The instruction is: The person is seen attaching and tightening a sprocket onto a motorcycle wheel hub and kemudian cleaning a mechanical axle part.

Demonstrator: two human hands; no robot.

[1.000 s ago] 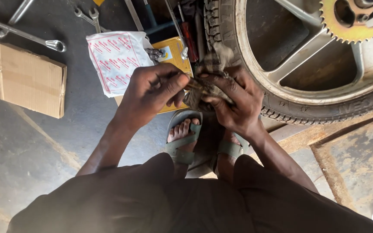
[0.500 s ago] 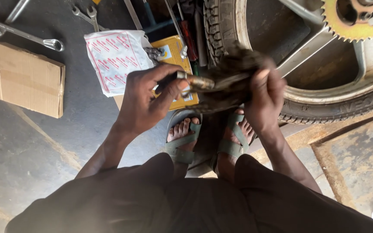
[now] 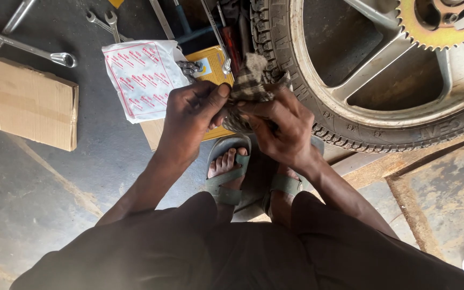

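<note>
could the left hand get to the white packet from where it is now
Probably yes: the white packet lies uncovered on the floor just beyond the left hand, nothing between them. But that hand and the right hand grip a rag.

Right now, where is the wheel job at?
Done: the wheel is off and lying flat on the floor, sprocket up, with spanners and a parts box laid out. In hand: left hand and right hand both grip a dirty checked rag, bunched around something I cannot see. Left: cannot tell from this view.
</note>
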